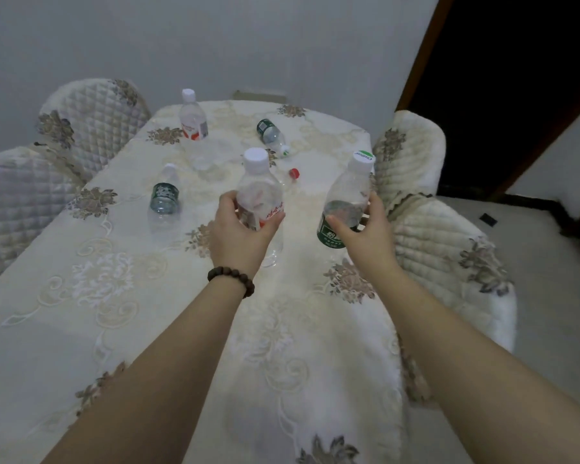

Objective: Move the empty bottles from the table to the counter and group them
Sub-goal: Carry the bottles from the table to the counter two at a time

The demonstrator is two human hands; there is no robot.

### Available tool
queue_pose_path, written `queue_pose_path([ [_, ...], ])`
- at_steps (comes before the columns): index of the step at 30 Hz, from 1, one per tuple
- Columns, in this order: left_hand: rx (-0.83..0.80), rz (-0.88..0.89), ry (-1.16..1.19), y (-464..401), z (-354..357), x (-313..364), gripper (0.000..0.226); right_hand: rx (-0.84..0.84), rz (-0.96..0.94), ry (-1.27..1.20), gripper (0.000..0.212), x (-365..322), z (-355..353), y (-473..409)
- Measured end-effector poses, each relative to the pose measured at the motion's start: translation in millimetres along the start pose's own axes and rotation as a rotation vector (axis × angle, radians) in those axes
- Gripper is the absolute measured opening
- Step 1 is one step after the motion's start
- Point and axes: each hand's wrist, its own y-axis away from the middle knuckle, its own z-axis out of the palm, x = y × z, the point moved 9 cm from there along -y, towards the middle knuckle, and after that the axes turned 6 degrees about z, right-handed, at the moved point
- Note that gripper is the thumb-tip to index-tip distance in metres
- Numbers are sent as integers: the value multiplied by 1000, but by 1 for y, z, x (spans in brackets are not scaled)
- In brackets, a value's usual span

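Observation:
My left hand (238, 234) grips a clear empty bottle with a red label and white cap (258, 192), upright above the table (114, 296). My right hand (365, 229) grips a green-label bottle with a white cap (347, 195), tilted slightly. Standing at the left is a green-label bottle (164, 199). At the far end a red-label bottle (192, 118) stands upright. A green-label bottle (271, 133) lies on its side near the far middle. Behind my left-hand bottle lies a clear bottle with a red cap (293, 174), mostly hidden.
An embroidered cream cloth covers the table. Quilted covered chairs stand at the left (91, 112) and the right (412, 155), close to the table edges. A dark doorway (516, 78) opens at the upper right, with pale floor (533, 296) beside the table. No counter is in view.

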Motion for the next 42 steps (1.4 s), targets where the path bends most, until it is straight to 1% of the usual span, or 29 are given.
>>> queue_pose_path([
  [2, -66, 52, 20, 12, 25, 27, 54, 72, 13, -1, 76, 4, -39, 11],
  [4, -138, 94, 46, 29, 53, 55, 54, 152, 12, -4, 67, 6, -85, 25],
  [6, -197, 130, 90, 47, 81, 85, 57, 231, 14, -15, 63, 10, -133, 41],
  [14, -427, 316, 227, 155, 177, 222, 49, 556, 41, -12, 66, 38, -331, 131],
  [16, -488, 371, 256, 196, 200, 258, 51, 635, 49, -1, 64, 53, -382, 166],
  [19, -606, 410, 304, 270, 234, 303, 53, 745, 102, 7, 69, 85, -454, 226],
  [23, -778, 439, 351, 389, 276, 355, 53, 901, 176, 32, 70, 135, -545, 325],
  [26, -925, 444, 398, 490, 301, 387, 56, 1007, 270, 32, 70, 177, -605, 409],
  [29, -1075, 483, 423, 592, 318, 416, 54, 1128, 347, 31, 68, 212, -652, 499],
  [32, -1223, 532, 461, 692, 327, 441, 59, 1283, 432, 41, 67, 243, -687, 596],
  [34, -1326, 570, 491, 757, 327, 457, 58, 1383, 489, 39, 66, 262, -704, 661],
  [38, -1538, 661, 552, 882, 312, 483, 56, 1589, 596, 6, 60, 288, -719, 790],
  [42, -1731, 710, 630, 992, 284, 501, 55, 1783, 703, -4, 62, 305, -715, 903],
])
